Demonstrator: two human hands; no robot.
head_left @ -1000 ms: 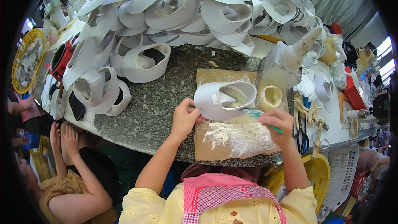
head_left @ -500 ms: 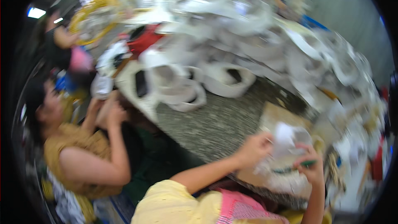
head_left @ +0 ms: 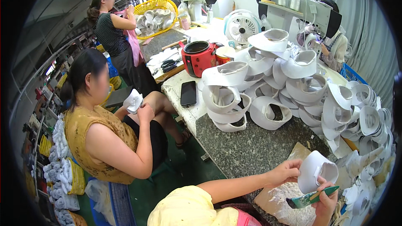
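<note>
My left hand pinches the left edge of a white shoe upper, holding it up with its opening facing right. My right hand grips a flat green tool with a dark tip, which looks like a glue brush. The right fingertips also touch the lower edge of the upper. Below both hands lies a cardboard sheet, crusted with whitish residue. Beyond them, white shoe uppers are stacked in a large heap on the speckled stone worktop.
A black phone and a red pot sit on the far left of the table. To my left, a seated co-worker holds a white piece. Farther off are a standing person, a yellow basket and a white fan.
The earlier frame is motion-blurred. My view has shifted, so the scene sits lower and shows more background. Both hands still hold the upper and the green tool; the tool now shows more fully.
</note>
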